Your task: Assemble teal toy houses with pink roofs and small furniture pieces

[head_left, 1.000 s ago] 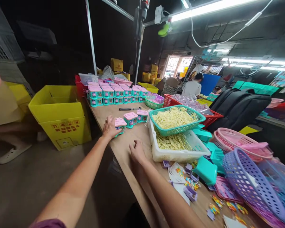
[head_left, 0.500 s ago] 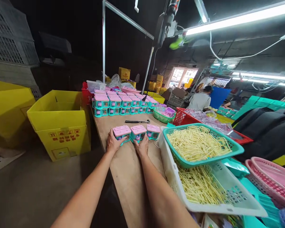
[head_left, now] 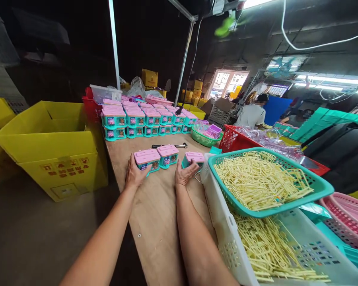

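Three small toy boxes with pink lids and teal bases stand on the brown tabletop [head_left: 155, 222]. My left hand [head_left: 135, 173] grips the left box [head_left: 147, 157], its thumb across the front and its fingers around the left side. The middle box [head_left: 168, 155] sits against that one. Past a gap is the right box [head_left: 193, 156]. My right hand [head_left: 185, 173] is at this box's front with fingers spread, partly covering it; whether they press on it I cannot tell. Behind the boxes lies a black-handled hammer [head_left: 169, 146].
Stacked toy boxes [head_left: 134, 118] fill the table's far end. A teal basket [head_left: 322, 190] of pale yellow strips rests on a white crate [head_left: 226, 222] at right. A green basket [head_left: 207, 140] stands behind. Yellow cartons [head_left: 68, 155] are at left. A person [head_left: 252, 115] sits in the background.
The left and middle boxes have shifted left, opening a gap before the right box. My right hand has left the middle box and moved to the right one. The view has tilted down.
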### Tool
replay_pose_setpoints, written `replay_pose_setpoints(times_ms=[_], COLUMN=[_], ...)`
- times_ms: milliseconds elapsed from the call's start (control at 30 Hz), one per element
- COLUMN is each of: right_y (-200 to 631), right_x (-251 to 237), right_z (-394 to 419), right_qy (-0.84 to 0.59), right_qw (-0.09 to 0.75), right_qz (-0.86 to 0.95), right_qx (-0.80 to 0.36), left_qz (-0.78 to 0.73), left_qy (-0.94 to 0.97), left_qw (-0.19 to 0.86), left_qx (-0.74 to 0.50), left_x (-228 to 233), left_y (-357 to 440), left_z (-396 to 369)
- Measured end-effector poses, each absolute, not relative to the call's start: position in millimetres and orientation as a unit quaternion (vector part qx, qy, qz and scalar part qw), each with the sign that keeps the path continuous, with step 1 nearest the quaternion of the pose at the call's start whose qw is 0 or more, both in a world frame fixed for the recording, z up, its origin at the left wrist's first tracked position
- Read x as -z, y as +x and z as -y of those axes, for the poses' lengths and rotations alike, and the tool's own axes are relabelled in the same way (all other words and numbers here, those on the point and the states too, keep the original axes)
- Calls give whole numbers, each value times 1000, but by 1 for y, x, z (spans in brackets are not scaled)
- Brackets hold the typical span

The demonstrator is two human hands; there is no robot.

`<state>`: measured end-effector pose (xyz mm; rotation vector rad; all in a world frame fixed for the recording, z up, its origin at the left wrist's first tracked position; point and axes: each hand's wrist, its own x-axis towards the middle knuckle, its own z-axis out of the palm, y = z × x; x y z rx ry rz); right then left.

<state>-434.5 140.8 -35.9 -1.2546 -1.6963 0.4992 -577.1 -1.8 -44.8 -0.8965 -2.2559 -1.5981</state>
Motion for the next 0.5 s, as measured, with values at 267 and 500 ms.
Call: replay_pose_setpoints(times_ms=[267,500], right_y=[-433,-448], right_x=[40,35], right_z=[-173,-216], right_qy=[-569,-545], right_qw=[486,466], right_qz=[633,655], right_qx=[-199,-238], left_qz=[768,767], left_qy=[-314,-314], left_qw=[118,131], left_qx=[546,544], left_x=[40,43], left_y=[-576,-578], left_z=[4,3])
